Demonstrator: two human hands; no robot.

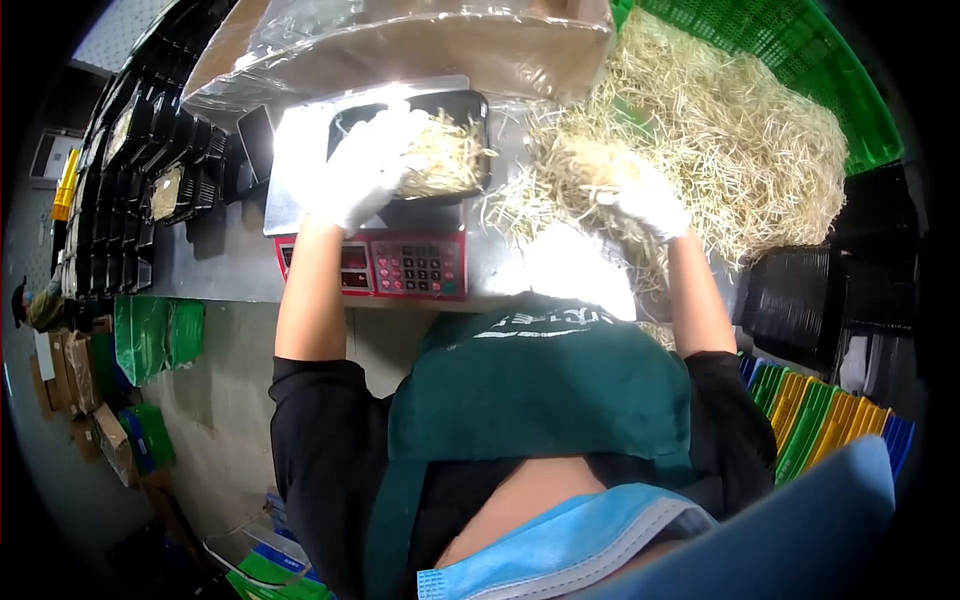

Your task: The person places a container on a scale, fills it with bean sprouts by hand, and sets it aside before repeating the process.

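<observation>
My left hand [372, 165], in a white glove, lies over the left part of a black plastic tray [478, 103]; its fingers look stretched out, though glare washes them out. Bean sprouts [445, 158] fill the tray's right part, against the gloved fingers. Under the tray is a weighing scale [290, 190] with a red keypad panel [418, 266]. My right hand [648, 196], also gloved in white, is closed on bean sprouts at the near left side of a large heap of bean sprouts [740, 130]. Strands hide part of its fingers.
A green crate [850, 90] stands behind the heap. Stacked black trays [795, 300] are at the right, and more black trays [110, 220], some filled, at the left. A plastic-covered cardboard box [420, 50] sits behind the scale. Loose sprouts lie on the metal table [225, 265].
</observation>
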